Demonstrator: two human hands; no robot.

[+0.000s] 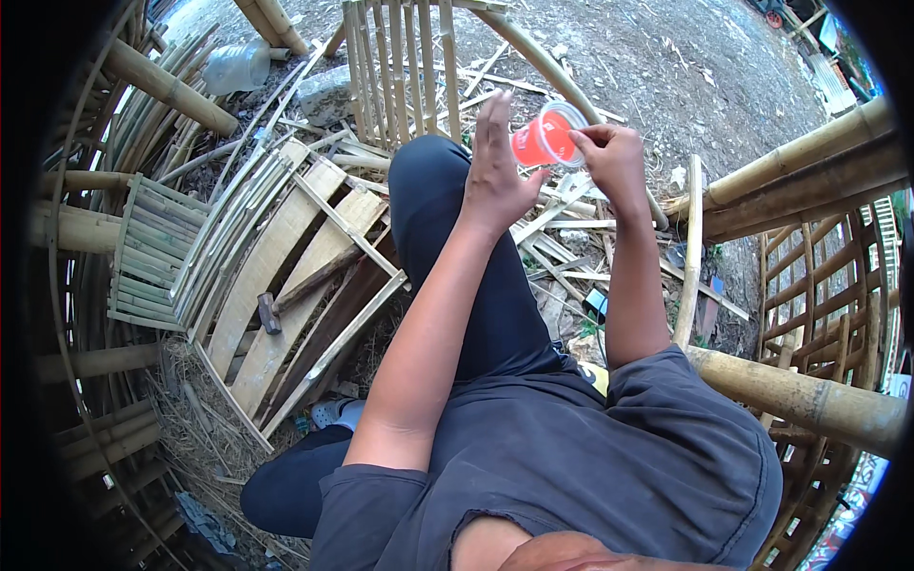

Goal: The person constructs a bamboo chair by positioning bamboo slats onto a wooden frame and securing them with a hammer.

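A clear plastic cup [535, 147], red inside or holding a red drink, is tilted in the air beyond my knee. My right hand [612, 160] pinches its rim between thumb and fingers. Close to the cup's left side, my left hand [495, 171] is raised with the fingers stretched out and nothing in the palm. Whether the left thumb touches the cup I cannot tell. A hammer [269, 314] with a wooden handle lies on a low frame of wooden boards [249, 324] to the left.
Bamboo strips and wood scraps [562, 243] litter the ground ahead. A slatted bamboo piece [405, 71] stands at the far side. Thick bamboo poles [809, 390] run along the right, by a lattice panel [819, 285]. A clear plastic jug [238, 68] lies at the far left.
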